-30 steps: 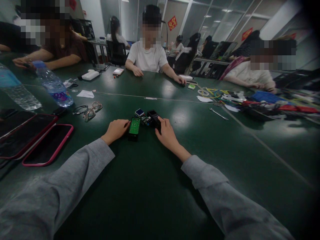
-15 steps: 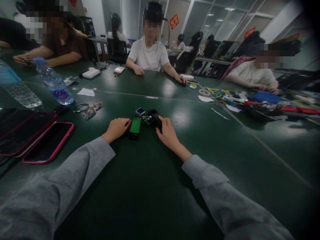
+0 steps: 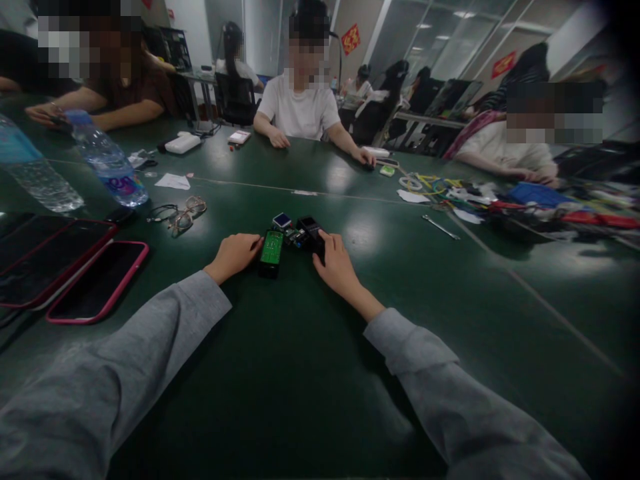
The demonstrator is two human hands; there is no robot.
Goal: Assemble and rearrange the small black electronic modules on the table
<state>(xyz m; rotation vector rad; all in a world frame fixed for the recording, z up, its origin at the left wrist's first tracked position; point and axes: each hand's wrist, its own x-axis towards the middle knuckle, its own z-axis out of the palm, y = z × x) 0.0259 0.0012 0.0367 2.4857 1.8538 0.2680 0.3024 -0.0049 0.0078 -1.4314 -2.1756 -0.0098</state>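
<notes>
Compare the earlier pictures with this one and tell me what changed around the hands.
Hardly anything moved. The left hand still rests against the green circuit board, and the right hand still touches the black part. Nothing was picked up or released. The small shift across the picture looks like head movement. The phones, glasses and bottles lie as before.

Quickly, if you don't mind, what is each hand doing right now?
Left hand: curled, fingertips against the green circuit board; a grip cannot be told.
Right hand: fingers on the black module; a grip cannot be told.
</notes>
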